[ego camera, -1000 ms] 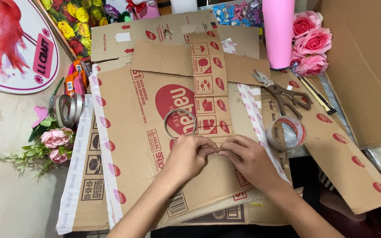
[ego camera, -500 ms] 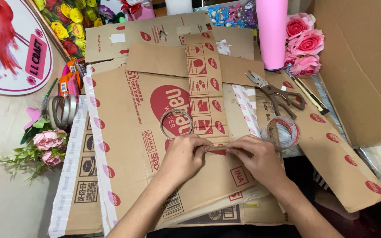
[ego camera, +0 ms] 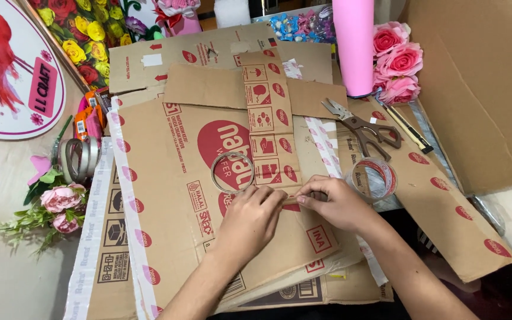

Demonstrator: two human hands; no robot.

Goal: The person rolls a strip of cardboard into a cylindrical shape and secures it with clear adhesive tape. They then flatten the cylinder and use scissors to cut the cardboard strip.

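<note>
Both the left hand [ego camera: 255, 218] and right hand [ego camera: 334, 204] pinch the narrow printed brown cardboard strip [ego camera: 271, 133], fingertips closed on its near end. A clear tape ring [ego camera: 231, 172] lies at eleven o'clock, a printed tape roll [ego camera: 374, 178] at two o'clock.

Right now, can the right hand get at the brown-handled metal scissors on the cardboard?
Probably yes: the right hand pinches the cardboard strip, and the brown-handled metal scissors lie open beyond it, only the clear tape roll nearby.
</note>
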